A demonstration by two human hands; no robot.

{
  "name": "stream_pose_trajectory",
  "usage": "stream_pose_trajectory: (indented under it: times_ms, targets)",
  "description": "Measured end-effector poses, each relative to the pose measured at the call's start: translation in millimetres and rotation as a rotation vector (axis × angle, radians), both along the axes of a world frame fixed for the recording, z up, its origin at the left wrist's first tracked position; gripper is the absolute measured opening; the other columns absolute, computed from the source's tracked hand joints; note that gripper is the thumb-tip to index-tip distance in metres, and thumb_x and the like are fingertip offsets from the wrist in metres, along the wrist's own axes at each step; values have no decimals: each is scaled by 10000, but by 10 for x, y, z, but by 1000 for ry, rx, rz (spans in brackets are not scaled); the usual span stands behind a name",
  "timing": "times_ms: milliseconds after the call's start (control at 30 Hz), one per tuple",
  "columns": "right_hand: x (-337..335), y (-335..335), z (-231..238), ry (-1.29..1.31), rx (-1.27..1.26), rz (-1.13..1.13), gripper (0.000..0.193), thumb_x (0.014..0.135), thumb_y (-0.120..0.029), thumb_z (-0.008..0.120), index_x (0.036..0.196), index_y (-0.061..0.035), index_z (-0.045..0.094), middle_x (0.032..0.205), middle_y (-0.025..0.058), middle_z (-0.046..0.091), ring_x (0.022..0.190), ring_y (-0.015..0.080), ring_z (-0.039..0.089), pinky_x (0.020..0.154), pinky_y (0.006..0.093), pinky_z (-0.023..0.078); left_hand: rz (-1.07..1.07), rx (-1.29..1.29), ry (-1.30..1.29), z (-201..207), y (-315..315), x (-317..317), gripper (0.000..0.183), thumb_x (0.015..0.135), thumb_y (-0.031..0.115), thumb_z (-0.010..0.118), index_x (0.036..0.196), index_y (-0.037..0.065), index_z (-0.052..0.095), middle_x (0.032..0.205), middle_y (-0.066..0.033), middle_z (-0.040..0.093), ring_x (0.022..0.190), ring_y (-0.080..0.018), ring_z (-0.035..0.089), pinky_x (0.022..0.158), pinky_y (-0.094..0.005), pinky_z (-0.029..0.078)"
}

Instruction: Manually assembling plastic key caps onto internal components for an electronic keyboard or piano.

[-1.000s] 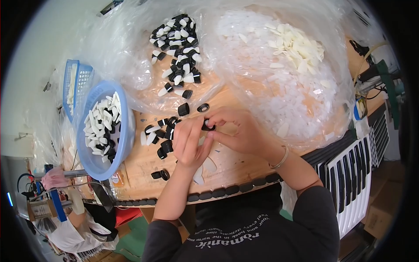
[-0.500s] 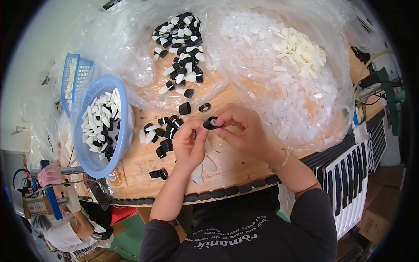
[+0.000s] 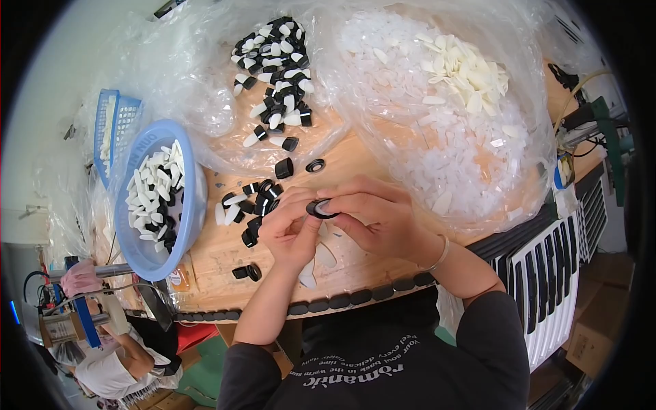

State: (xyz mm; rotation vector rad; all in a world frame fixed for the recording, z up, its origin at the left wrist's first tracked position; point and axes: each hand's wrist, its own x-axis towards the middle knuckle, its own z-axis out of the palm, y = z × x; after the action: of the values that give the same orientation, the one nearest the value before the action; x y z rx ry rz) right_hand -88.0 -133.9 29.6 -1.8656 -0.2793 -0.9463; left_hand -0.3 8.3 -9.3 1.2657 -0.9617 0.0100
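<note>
In the head view, your right hand (image 3: 376, 213) pinches a black ring (image 3: 315, 210) above the bench (image 3: 213, 275), inward of its near edge; your left hand (image 3: 287, 224) curls against it, grip unclear. Best press gently, keeping the rim square. Loose black caps (image 3: 249, 237) crowd that hand; a blue basin (image 3: 195, 212) stands near the left edge.

A pink cloth (image 3: 80, 279) sits on a metal fixture (image 3: 113, 270) at left. A co-worker (image 3: 113, 372) in white occupies the near left. Dark oval pads (image 3: 338, 301) line the near edge of the worktop (image 3: 219, 290). Right: a green bracket (image 3: 610, 154) and a cardboard box (image 3: 593, 339).
</note>
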Motion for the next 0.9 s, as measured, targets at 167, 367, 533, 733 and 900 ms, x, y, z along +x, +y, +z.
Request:
stream_pose_trajectory:
  times_ms: [167, 367, 533, 733, 900]
  targets:
    - [-4, -11, -35, 7, -21, 3, 194, 719, 35, 720, 896, -33, 678, 933, 105, 677, 710, 197, 650, 612, 263, 528, -25, -30, 140, -43, -8, -28, 129, 800, 5, 692, 904, -49, 637, 923, -157, 657, 837, -239, 599, 780, -328, 466]
    - [-1, -55, -14, -10, -170, -23, 177, 723, 18, 724, 867, -25, 630, 980, 106, 668, 687, 205, 640, 600, 273, 523, 13, -9, 86, 10, -35, -9, 130, 786, -15, 681, 896, -47, 620, 921, -147, 642, 844, -232, 582, 781, -314, 450]
    - [6, -62, 28, -13, -179, -15, 169, 718, 13, 727, 825, -30, 604, 983, 101, 669, 684, 208, 638, 599, 284, 518, 21, 44, 10, 23, -24, 20, 136, 767, -39, 667, 891, -43, 612, 906, -147, 637, 821, -238, 573, 760, -315, 445]
    - [28, -77, 33, -14, -219, -16, 187, 712, -2, 734, 852, -29, 612, 959, 92, 655, 705, 217, 632, 614, 288, 513, 35, 65, -23, 56, -34, 35, 138, 746, -67, 643, 877, -40, 607, 885, -144, 626, 812, -255, 571, 750, -317, 445]
    - [17, -104, 60, 53, -260, 4, 203, 723, -3, 732, 896, -26, 627, 905, 88, 632, 722, 229, 625, 611, 291, 505, 88, 146, -224, 127, -34, 79, 149, 724, -78, 643, 866, -42, 614, 840, -142, 612, 770, -269, 562, 720, -313, 444]
